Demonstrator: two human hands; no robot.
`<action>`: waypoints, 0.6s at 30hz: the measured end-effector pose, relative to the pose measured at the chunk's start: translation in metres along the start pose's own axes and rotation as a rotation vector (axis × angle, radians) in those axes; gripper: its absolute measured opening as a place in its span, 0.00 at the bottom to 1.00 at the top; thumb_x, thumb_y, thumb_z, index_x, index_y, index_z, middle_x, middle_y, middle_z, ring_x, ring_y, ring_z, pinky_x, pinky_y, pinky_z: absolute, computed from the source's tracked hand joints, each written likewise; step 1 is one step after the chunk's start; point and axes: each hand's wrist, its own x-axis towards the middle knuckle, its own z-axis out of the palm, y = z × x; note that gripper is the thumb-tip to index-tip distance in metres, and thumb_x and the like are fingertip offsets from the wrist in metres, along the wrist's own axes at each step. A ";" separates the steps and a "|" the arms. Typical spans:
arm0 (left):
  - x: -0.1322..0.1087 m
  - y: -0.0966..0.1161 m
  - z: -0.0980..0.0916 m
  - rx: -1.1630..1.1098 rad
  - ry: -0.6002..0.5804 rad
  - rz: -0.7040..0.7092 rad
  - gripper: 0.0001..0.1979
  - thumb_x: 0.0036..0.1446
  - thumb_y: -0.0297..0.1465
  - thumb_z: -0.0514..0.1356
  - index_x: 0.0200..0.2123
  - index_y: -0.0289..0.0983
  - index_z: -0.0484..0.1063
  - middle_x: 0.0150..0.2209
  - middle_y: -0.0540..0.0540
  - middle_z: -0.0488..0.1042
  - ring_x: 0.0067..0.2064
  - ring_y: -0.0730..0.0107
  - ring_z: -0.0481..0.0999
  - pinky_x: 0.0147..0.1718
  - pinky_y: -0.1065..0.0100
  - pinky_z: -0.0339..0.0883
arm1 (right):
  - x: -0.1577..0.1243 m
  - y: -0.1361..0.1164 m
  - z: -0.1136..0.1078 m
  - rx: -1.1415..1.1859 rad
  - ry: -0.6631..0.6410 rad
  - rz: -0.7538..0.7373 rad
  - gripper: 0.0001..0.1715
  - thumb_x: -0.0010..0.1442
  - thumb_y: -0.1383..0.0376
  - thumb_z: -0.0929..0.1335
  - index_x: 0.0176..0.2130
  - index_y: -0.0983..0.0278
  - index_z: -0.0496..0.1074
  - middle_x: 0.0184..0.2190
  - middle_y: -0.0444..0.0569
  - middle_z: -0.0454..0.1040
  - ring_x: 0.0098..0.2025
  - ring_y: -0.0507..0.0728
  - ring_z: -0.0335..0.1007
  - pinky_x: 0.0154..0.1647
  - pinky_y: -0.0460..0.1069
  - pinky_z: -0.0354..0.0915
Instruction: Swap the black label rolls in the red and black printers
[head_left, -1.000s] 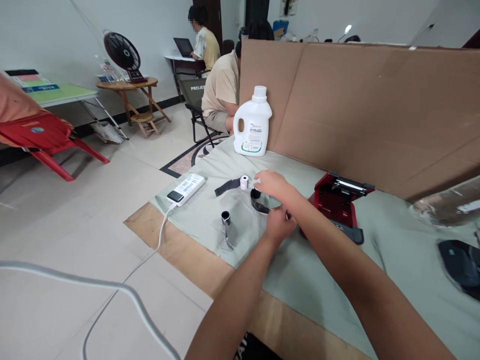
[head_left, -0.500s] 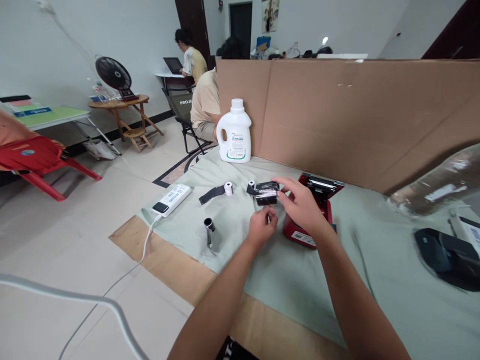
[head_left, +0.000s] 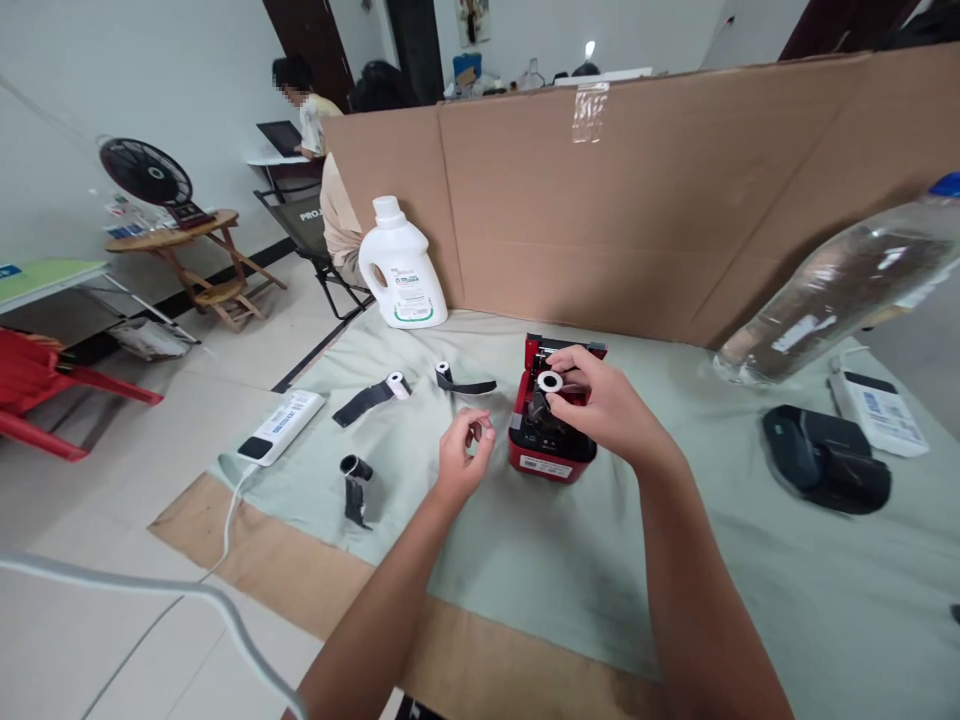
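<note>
My right hand (head_left: pixel 604 405) pinches a ribbon roll with a white ring-shaped end (head_left: pixel 550 382) and dark film hanging below it. It holds the roll over the opened red and black printer (head_left: pixel 551 468), whose lid stands raised at the back; the hand hides part of the inside. Left of the printer, my left hand (head_left: pixel 463 455) hovers with loosely curled fingers, a gap by the thumb and nothing visible in it. On the cloth lie a small roll with a black strip (head_left: pixel 444 374), a white-cored roll with its black strip (head_left: pixel 399 385) and a black roll with a torn tail (head_left: pixel 356 467).
A white jug (head_left: pixel 405 275) stands before a cardboard wall (head_left: pixel 600 210). At left lies a white corded power strip or device (head_left: pixel 283 428). On the right are a black device (head_left: pixel 825 460), a white box (head_left: pixel 881 412) and a large clear bottle (head_left: pixel 832 285). Two people sit beyond.
My right hand has carried the ribbon roll rightward from the cloth to over the printer. My left hand has come away from the film. The view has turned right.
</note>
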 end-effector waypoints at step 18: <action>-0.006 0.018 0.007 0.172 -0.131 0.207 0.13 0.62 0.32 0.60 0.50 0.39 0.70 0.45 0.40 0.76 0.47 0.60 0.75 0.45 0.62 0.71 | 0.005 0.015 -0.006 0.016 -0.031 0.030 0.21 0.57 0.68 0.66 0.49 0.60 0.76 0.47 0.50 0.73 0.41 0.56 0.75 0.43 0.50 0.71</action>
